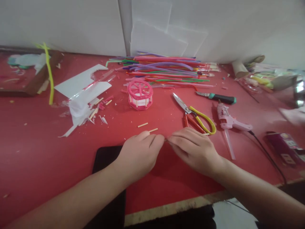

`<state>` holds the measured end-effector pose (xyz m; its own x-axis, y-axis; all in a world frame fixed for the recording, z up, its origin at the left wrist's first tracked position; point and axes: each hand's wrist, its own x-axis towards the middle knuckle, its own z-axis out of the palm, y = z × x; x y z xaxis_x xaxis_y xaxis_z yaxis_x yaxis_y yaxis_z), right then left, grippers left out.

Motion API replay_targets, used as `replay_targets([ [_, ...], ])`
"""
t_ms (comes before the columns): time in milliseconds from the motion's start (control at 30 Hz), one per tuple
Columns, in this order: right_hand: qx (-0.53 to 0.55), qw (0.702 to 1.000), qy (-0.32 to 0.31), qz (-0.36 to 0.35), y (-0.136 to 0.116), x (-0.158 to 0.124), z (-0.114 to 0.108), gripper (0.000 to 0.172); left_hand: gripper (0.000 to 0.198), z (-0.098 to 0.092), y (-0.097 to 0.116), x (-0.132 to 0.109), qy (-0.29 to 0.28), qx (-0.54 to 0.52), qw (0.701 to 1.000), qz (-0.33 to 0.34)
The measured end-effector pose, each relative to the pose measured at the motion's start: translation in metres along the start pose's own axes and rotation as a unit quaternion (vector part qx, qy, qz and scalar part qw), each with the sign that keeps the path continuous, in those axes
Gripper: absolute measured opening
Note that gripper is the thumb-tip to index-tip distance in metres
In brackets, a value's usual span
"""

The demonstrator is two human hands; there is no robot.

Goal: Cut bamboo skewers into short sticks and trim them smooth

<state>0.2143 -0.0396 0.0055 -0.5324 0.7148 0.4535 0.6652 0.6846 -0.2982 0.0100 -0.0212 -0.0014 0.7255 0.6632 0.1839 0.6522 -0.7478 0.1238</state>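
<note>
My left hand (141,152) and my right hand (194,150) meet over the table's front part, fingertips almost touching. Both are closed in a pinch. A thin, small piece seems to pass between the fingertips, too hidden to name. Just beyond my left hand lie two short wooden sticks, one stick (142,125) in full view. Scissors (188,110) with one yellow and one red handle rest beyond my right hand, partly covered by it. Farther back stands a small round pink frame (140,94) with short pale posts and a white inside.
Colourful pipe cleaners (164,68) lie in a heap at the back. White paper scraps (81,92) spread on the left. To the right are a utility knife (218,97), a pink glue gun (228,119) with a cord, and a purple box (284,146). A black flat object (107,159) lies under my left arm.
</note>
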Motion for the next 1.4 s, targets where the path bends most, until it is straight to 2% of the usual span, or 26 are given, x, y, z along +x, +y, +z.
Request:
replay_targets([
  [200,0.065,0.997,0.011,0.028,0.0,0.002,-0.001,0.017,0.02,0.001,-0.001,0.001,0.033,0.003,0.999,0.024],
  [300,0.07,0.997,0.012,0.029,-0.001,0.003,-0.001,0.016,0.019,0.0,0.0,0.002,0.023,-0.003,1.0,0.021],
  [600,0.056,0.997,0.032,0.033,-0.007,0.001,0.001,0.011,0.018,-0.001,0.0,0.0,0.028,-0.023,0.999,0.018],
  [1100,0.03,0.996,0.059,0.066,-0.013,0.001,0.009,0.016,0.019,0.003,0.003,0.0,0.055,-0.013,0.998,0.008],
  [1233,0.012,0.998,0.052,0.028,-0.009,0.002,0.008,0.017,0.019,0.003,0.002,0.0,0.053,-0.003,0.999,0.001],
  [1400,0.006,0.999,-0.019,-0.047,0.002,0.001,0.002,0.018,0.022,0.002,0.0,0.0,0.06,0.017,0.997,0.042],
])
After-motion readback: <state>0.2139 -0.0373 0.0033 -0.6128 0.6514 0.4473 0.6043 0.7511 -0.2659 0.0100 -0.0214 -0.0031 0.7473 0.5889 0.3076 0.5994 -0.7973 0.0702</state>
